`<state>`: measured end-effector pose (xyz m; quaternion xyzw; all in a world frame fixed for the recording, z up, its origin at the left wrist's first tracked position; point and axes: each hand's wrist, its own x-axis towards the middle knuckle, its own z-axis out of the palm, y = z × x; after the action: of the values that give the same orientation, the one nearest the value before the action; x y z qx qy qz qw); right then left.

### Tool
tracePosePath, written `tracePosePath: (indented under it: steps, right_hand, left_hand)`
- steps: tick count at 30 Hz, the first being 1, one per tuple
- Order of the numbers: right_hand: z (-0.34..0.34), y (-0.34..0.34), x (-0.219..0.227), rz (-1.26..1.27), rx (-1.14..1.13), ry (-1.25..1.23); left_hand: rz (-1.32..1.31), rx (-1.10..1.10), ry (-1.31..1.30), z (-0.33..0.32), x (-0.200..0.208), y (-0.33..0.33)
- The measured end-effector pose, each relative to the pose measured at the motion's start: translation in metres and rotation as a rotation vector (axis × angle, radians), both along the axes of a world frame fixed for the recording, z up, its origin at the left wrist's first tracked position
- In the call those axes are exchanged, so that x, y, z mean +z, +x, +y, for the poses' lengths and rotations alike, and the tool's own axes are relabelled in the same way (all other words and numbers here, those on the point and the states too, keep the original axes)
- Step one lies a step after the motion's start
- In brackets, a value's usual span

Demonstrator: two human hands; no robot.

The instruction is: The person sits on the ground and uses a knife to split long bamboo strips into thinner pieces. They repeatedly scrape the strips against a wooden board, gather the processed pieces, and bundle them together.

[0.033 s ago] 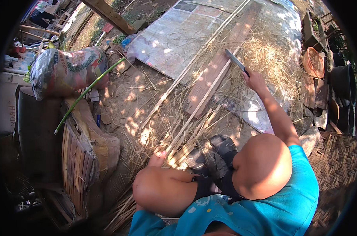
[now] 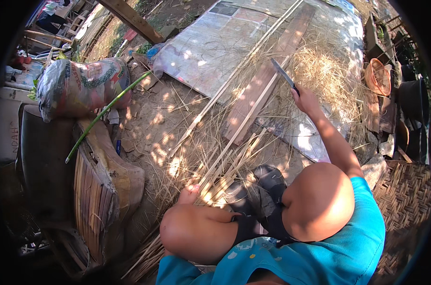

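My right hand [image 2: 305, 100] is closed round the dark handle of a knife [image 2: 284, 74]. The knife's long blade points away and to the left, meeting a pale bamboo strip [image 2: 253, 108]. That strip slants over a brown wooden plank [image 2: 254, 90] and runs down toward me. At its near end, beside my left knee, my left hand [image 2: 190, 193] is closed on it; some of the fingers are hard to see. More cut strips [image 2: 236, 164] lie by my feet, near the left hand.
Fine shavings [image 2: 320, 69] heap on a pale sheet [image 2: 201, 52] right of the plank. Long strips [image 2: 225, 85] lie left of it. A stuffed sack [image 2: 85, 85], a green bamboo stalk [image 2: 106, 111] and a bundle of slats [image 2: 92, 209] stand left. An orange basket [image 2: 378, 78] sits right.
My right hand and the knife have shifted very slightly toward me and to the left. My left hand has barely moved, and both grips look the same.
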<state>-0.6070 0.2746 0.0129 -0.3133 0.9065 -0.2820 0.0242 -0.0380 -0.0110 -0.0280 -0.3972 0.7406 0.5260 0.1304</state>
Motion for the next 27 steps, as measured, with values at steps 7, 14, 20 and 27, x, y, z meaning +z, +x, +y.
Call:
tracePosePath:
  steps: [7, 14, 20, 27]
  right_hand:
    - [-0.012, 0.165, 0.005, -0.299, 0.559, 0.211]
    - [0.046, -0.036, -0.023, -0.066, -0.163, 0.176]
    - [-0.001, 0.075, -0.006, -0.248, 0.208, 0.124]
    - [-0.021, 0.048, -0.004, -0.123, 0.179, 0.129]
  left_hand:
    - [0.147, -0.222, -0.417, 0.046, 0.010, -0.130]
    - [-0.027, -0.323, -0.569, 0.039, -0.003, -0.063]
    - [0.067, -0.165, -0.152, 0.031, 0.012, -0.138]
    - [0.093, -0.133, -0.423, 0.052, 0.013, -0.038]
